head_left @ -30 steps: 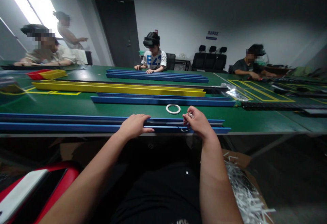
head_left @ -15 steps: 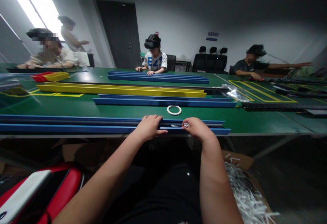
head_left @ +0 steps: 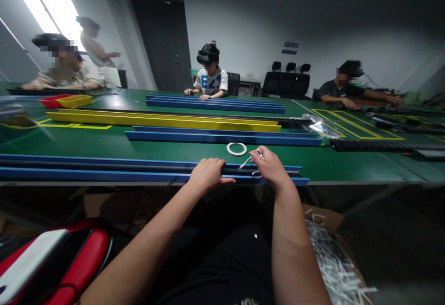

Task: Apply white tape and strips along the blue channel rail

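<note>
My left hand [head_left: 207, 173] is closed over the near blue rail [head_left: 104, 172], fingers over its far side and thumb stretched along the near edge. A long black strip [head_left: 146, 168] lies in the rail's channel, partly covered by this hand. My right hand [head_left: 268, 163] pinches a thin white strip [head_left: 246, 162] above the rail's right end. The strip curls, with a loop hanging under the fingers. Just beyond the rail, a white ring-shaped roll of tape [head_left: 237, 149] lies flat on the green table [head_left: 337, 166].
Farther back lie another blue rail [head_left: 222, 137], a yellow rail [head_left: 163, 120] and more blue rails [head_left: 215, 104]. A box of white strips [head_left: 333, 254] stands below right. Left is a red seat [head_left: 93, 254]. Co-workers sit across the table.
My right hand has risen and moved slightly right, drawing the white strip up from the rail. My left hand has shifted a little right; the rail has slid slightly left.
</note>
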Motion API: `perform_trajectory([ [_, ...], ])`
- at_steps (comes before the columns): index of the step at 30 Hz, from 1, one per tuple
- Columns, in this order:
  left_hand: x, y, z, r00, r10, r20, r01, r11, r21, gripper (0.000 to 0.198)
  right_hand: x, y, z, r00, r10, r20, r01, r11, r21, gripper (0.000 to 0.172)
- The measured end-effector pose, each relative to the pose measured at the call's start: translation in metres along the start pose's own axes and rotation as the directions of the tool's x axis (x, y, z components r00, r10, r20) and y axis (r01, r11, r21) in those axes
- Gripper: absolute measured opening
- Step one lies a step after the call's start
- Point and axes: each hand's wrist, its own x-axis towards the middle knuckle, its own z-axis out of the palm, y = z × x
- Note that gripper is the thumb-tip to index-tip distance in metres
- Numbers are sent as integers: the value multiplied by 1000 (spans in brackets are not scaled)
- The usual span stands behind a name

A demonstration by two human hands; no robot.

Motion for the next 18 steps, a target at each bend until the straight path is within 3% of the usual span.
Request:
perform_trajectory([
  [5, -21, -47, -13, 996, -76, 54, 76, 997, 2, 72, -5, -14, 4, 996, 88, 13, -85, 906, 414, 33],
  [8, -27, -66, -17, 994, -87, 66, 88, 996, -5, 73, -7, -16, 4, 993, 116, -2, -99, 861, 499, 35],
  [11, -29, -69, -17, 992, -104, 72, 105, 994, -16, 73, -8, -13, 0, 995, 93, 23, -95, 931, 352, 32],
  [14, -29, -66, -16, 993, -100, 61, 101, 995, -12, 73, -8, -7, -2, 987, 44, 153, -46, 999, 11, 30],
  [16, -29, -65, -16, 995, -84, 52, 85, 996, -7, 73, -7, -1, 0, 962, 76, 262, -20, 977, -212, 28],
  [18, -29, -66, -15, 996, -65, 55, 66, 998, -11, 72, -7, 3, 5, 928, 128, 349, -8, 946, -325, 24],
])
